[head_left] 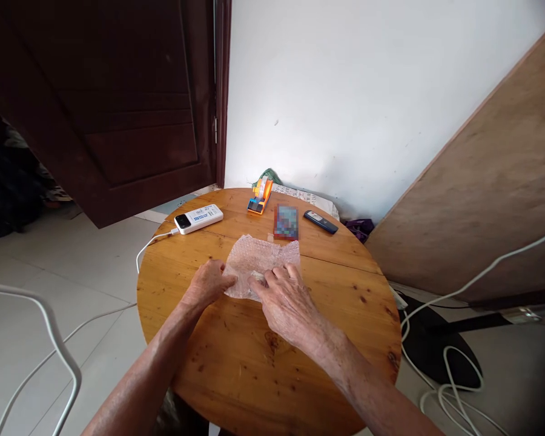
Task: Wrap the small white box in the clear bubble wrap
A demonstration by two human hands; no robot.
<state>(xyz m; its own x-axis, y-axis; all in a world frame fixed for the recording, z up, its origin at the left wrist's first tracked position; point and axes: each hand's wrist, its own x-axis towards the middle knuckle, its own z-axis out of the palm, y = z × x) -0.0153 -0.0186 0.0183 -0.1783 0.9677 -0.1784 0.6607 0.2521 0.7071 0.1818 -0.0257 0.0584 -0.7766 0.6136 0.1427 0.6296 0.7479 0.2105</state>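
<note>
Table [349, 327]; bubble wrap [257, 254] partly under fingers [278, 274]

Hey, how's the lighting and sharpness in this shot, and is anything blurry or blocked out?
In the head view, the wall is bright, the door very dark; the bubble wrap, left hand and right hand look fairly clear; the red-edged rectangular item is pixelated; the lower right corner is dark and soft.
</note>
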